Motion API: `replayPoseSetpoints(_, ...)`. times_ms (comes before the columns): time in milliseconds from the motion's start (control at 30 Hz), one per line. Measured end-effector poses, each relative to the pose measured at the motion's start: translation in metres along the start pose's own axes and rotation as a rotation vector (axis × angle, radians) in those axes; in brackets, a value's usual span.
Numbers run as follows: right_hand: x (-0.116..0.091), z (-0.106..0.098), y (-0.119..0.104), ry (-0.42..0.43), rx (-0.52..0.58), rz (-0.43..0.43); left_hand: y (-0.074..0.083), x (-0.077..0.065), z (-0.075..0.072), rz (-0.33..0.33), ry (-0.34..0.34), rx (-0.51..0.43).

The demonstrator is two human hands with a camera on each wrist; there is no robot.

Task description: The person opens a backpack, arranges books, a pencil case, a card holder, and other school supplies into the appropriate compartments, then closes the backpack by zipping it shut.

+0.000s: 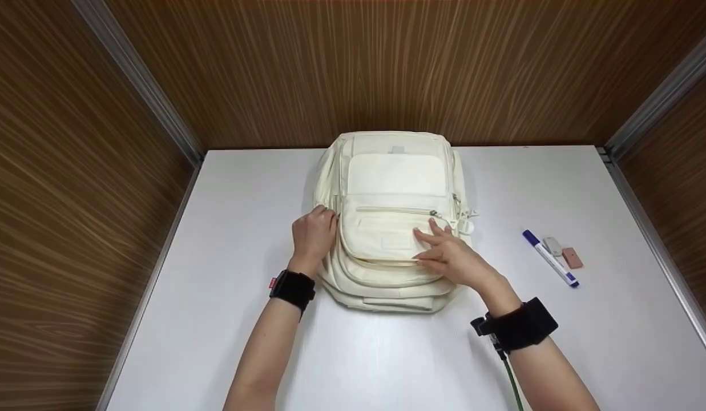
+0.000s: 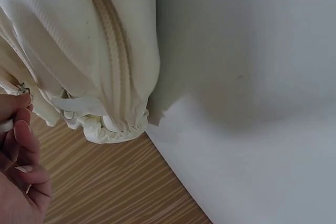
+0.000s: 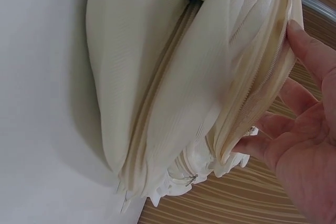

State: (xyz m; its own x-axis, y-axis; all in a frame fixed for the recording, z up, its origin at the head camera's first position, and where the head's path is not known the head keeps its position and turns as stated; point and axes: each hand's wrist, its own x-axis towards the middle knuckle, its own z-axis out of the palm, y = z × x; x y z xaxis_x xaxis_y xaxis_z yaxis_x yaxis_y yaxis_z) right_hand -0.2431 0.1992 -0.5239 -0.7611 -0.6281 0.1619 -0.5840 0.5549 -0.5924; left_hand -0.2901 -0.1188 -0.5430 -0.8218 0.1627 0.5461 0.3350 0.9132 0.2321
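A cream backpack (image 1: 396, 177) lies front side up on the white table. At its left edge, my left hand (image 1: 315, 234) has its fingers curled and pinches a small metal zipper pull (image 2: 24, 89). My right hand (image 1: 452, 257) is spread over the lower right of the front pocket (image 1: 381, 234). In the right wrist view its thumb (image 3: 307, 45) touches the pocket's lower rim, where the zipper teeth (image 3: 252, 90) stand parted; other fingertips lie against the pocket's front and side. Part of the left fingers' hold is hidden in the head view.
Right of the backpack lie a blue-capped white marker (image 1: 551, 258), a small grey-white piece (image 1: 552, 246) and a pinkish block (image 1: 572, 258). Wood-grain panels (image 1: 353, 68) stand behind and at both sides. A green cable (image 1: 512, 379) trails from the right wrist strap.
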Motion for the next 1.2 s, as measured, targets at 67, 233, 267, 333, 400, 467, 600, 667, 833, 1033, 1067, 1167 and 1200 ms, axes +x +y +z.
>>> replayPoseSetpoints(67,0.0,0.0,0.0,-0.001,0.01,0.01,-0.001,0.003,0.002,-0.011,-0.003,0.008)
replayPoseSetpoints(233,0.0,0.001,0.0,-0.01,0.014,0.007,-0.001,0.01,0.007,-0.035,-0.008,0.015)
replayPoseSetpoints(267,0.0,0.001,0.0,-0.014,0.015,0.008,-0.001,0.012,0.008,-0.037,-0.01,0.017)
replayPoseSetpoints(333,0.0,0.001,0.001,-0.018,0.019,0.012,-0.002,0.014,0.009,-0.045,-0.016,0.022)
replayPoseSetpoints(400,-0.001,0.001,0.001,-0.021,0.021,0.017,-0.001,0.016,0.01,-0.056,-0.023,0.027)
replayPoseSetpoints(467,-0.001,0.0,0.001,-0.022,0.02,0.017,-0.001,0.019,0.011,-0.071,-0.026,0.029)
replayPoseSetpoints(600,0.0,-0.001,0.0,-0.019,0.024,0.018,-0.001,0.024,0.013,-0.086,-0.032,0.031)
replayPoseSetpoints(667,0.0,-0.001,-0.001,-0.018,0.033,0.024,-0.001,0.026,0.014,-0.081,-0.031,0.03)
replayPoseSetpoints(833,0.001,-0.002,-0.001,-0.02,0.049,0.035,-0.001,0.028,0.016,-0.075,-0.029,0.038)
replayPoseSetpoints(1033,0.001,0.001,-0.001,0.012,0.014,-0.006,-0.003,0.026,0.014,-0.091,-0.051,0.013)
replayPoseSetpoints(1067,0.001,0.002,-0.001,0.02,0.006,-0.012,-0.003,0.026,0.013,-0.098,-0.061,0.006)
replayPoseSetpoints(1167,0.001,0.004,-0.002,0.041,-0.004,-0.007,-0.004,0.023,0.008,-0.126,-0.093,-0.016)
replayPoseSetpoints(1200,0.002,0.004,-0.003,0.042,0.002,0.005,-0.003,0.022,0.006,-0.132,-0.096,-0.03)
